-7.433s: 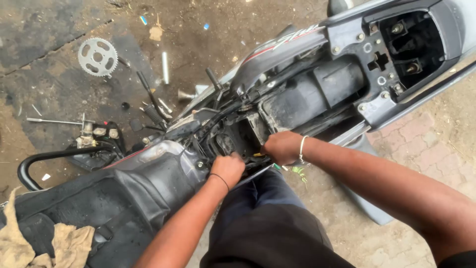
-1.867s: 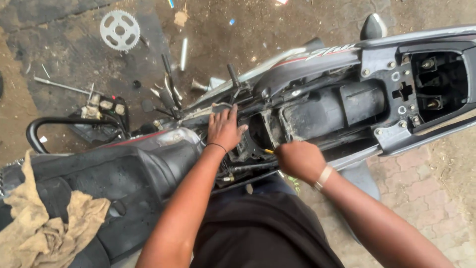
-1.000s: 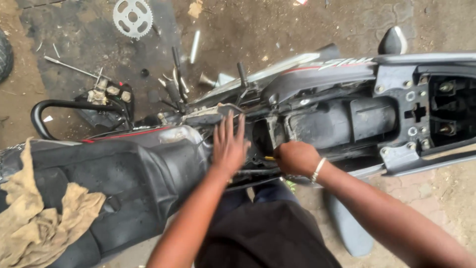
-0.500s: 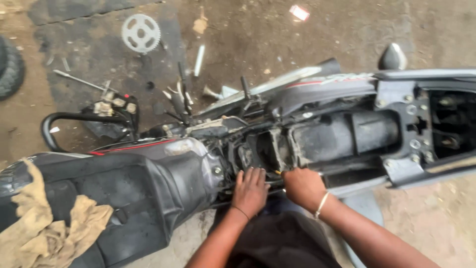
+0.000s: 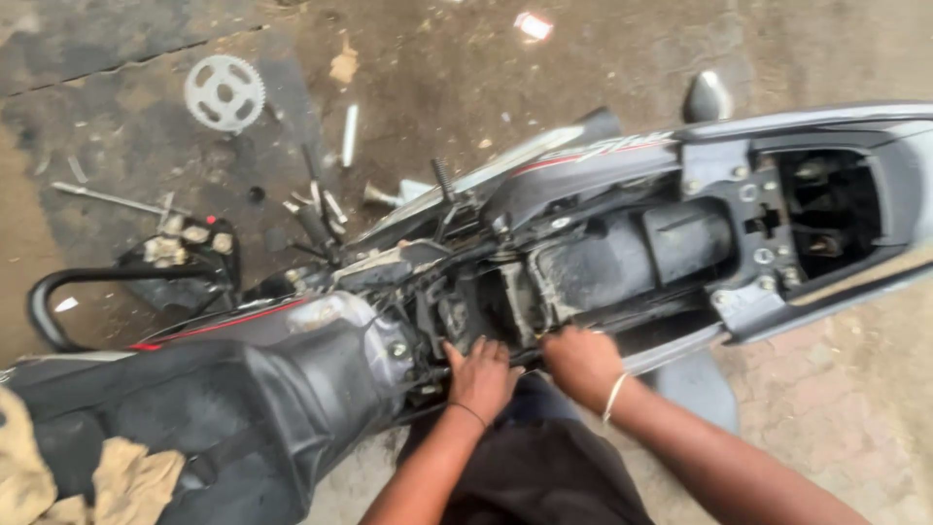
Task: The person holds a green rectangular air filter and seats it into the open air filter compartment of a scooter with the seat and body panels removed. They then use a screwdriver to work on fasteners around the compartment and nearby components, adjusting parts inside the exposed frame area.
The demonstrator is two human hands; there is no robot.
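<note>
A motorcycle with its seat removed lies across the view, its frame cavity and dusty inner parts exposed. My left hand rests with fingers spread on the near edge of the frame, just behind the black fuel tank. My right hand, with a light bangle on the wrist, is curled against the frame rail beside it; whether it grips a tool or part is hidden. Both hands sit close together at the open middle section.
On the dirty ground beyond lie a metal sprocket, a long rod, a bolt and several small parts. A black grab rail lies at left. A tan rag drapes the tank.
My left hand dropped from the upper frame parts down to the near frame edge beside my right hand. The view shifted toward the bike's front and closer.
</note>
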